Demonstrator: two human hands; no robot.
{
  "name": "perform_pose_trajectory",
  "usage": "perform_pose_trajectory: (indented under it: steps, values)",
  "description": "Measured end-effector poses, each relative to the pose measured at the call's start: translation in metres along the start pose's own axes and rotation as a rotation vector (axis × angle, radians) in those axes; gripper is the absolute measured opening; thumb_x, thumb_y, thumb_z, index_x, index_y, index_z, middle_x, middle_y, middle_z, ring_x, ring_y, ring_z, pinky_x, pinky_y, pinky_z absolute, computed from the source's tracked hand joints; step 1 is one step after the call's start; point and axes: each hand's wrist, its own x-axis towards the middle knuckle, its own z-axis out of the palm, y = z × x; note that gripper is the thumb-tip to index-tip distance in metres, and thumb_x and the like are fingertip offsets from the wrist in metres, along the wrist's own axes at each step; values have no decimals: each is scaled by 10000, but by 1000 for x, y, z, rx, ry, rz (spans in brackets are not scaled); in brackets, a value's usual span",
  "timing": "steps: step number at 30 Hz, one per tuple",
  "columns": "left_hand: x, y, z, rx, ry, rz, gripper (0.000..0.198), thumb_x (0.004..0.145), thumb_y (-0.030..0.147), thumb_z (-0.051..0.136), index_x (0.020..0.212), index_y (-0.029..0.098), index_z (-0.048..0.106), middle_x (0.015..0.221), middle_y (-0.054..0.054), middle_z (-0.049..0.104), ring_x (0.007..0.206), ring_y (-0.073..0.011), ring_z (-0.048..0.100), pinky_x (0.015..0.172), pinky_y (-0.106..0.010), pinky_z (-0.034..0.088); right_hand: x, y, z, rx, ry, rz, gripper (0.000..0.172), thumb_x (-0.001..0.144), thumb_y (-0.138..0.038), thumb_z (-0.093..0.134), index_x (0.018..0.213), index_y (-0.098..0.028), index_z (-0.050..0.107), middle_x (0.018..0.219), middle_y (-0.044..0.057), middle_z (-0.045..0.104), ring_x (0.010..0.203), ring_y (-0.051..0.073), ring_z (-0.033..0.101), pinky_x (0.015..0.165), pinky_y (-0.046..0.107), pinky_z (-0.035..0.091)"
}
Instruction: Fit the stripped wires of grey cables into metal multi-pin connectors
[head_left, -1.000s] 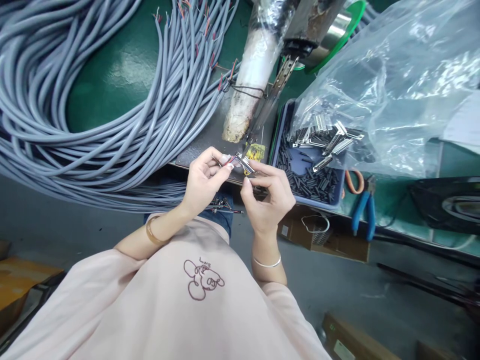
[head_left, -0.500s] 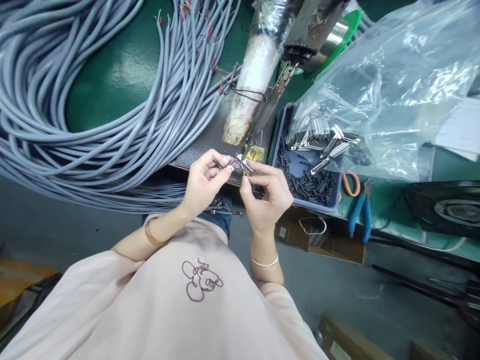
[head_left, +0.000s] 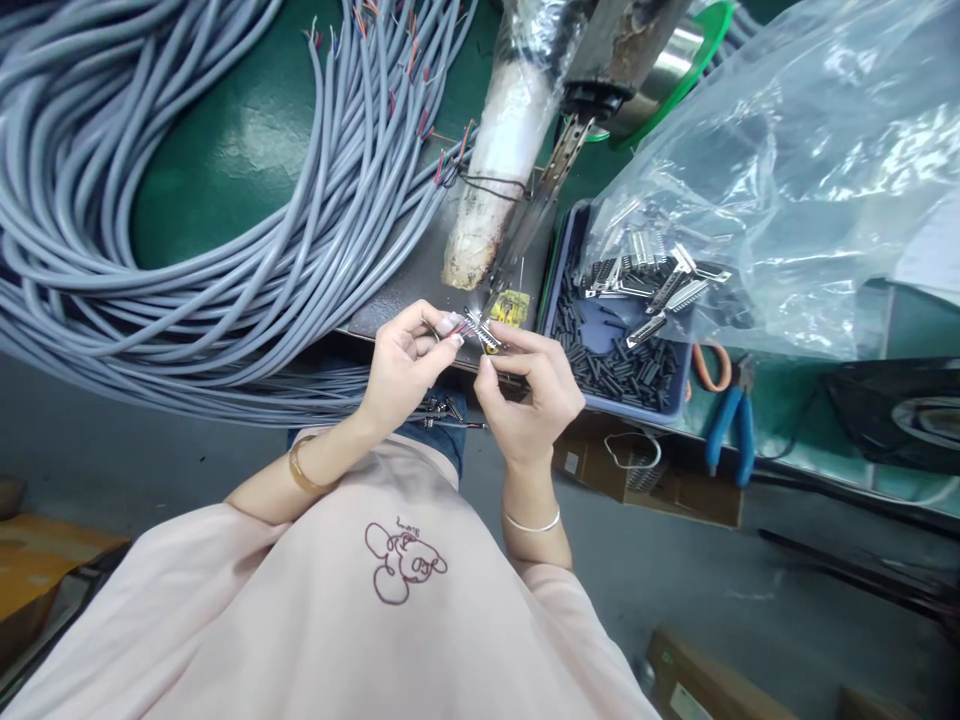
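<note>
My left hand [head_left: 411, 365] pinches the thin coloured wires [head_left: 463, 328] at a cable's end. These wires reach a small metal multi-pin connector [head_left: 484, 330], which my right hand [head_left: 531, 390] grips by its right side between thumb and fingers. Just above the connector comes the tip of a soldering iron [head_left: 551, 180], pointing down from its mount. Beside it a thick white tube [head_left: 487, 190], wrapped in clear film and browned at its lower end, opens over the same spot. Whether the tip touches the pins I cannot tell.
A large bundle of grey cables [head_left: 247, 265] with stripped ends covers the left. On the right stand a blue bin [head_left: 682, 400] of black sleeves and loose connectors [head_left: 667, 290], a clear plastic bag [head_left: 787, 180], blue-handled pliers [head_left: 730, 430] and a solder spool [head_left: 675, 75].
The connector and wires have shifted slightly left under the iron's tip, and both hands keep their grip. The view has moved a little, so the things on the right appear further right.
</note>
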Motion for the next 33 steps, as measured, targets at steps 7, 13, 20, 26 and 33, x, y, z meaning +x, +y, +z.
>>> perform_pose_trajectory:
  steps: [7, 13, 20, 26, 33]
  values:
    - [0, 3, 1, 17, 10, -37, 267, 706, 198, 814, 707, 172, 548, 755, 36, 647, 439, 14, 422, 396, -116, 357, 0, -1, 1, -18, 14, 34, 126, 874, -132, 700, 838, -234, 633, 993, 12, 790, 902, 176, 766, 749, 329, 632]
    - [-5, 4, -2, -4, -6, -79, 276, 740, 262, 826, 798, 188, 567, 664, 62, 609, 367, 5, 381, 346, -143, 328, -3, -5, 3, 9, 69, 119, 114, 890, -164, 695, 816, -227, 637, 945, 8, 787, 865, 165, 767, 745, 320, 628]
    - [-12, 7, -5, -23, -90, -89, 279, 722, 290, 850, 773, 175, 601, 674, 40, 643, 431, -13, 455, 407, -149, 378, -8, -12, 5, 152, 106, 341, 114, 892, -195, 702, 803, -208, 632, 920, 17, 772, 808, 144, 768, 630, 246, 608]
    - [-10, 4, -2, -26, -24, -50, 284, 689, 229, 852, 717, 170, 576, 724, 27, 682, 481, -14, 474, 471, -143, 425, -7, -12, 5, 57, 75, 203, 86, 896, -171, 690, 838, -215, 647, 951, 20, 775, 872, 168, 767, 738, 318, 638]
    - [-5, -2, 2, 17, 32, 46, 234, 705, 193, 810, 719, 168, 578, 760, 31, 662, 492, -7, 469, 480, -139, 418, -2, -8, 4, 12, 44, 86, 141, 871, -112, 688, 831, -226, 617, 991, 19, 785, 898, 165, 760, 758, 315, 629]
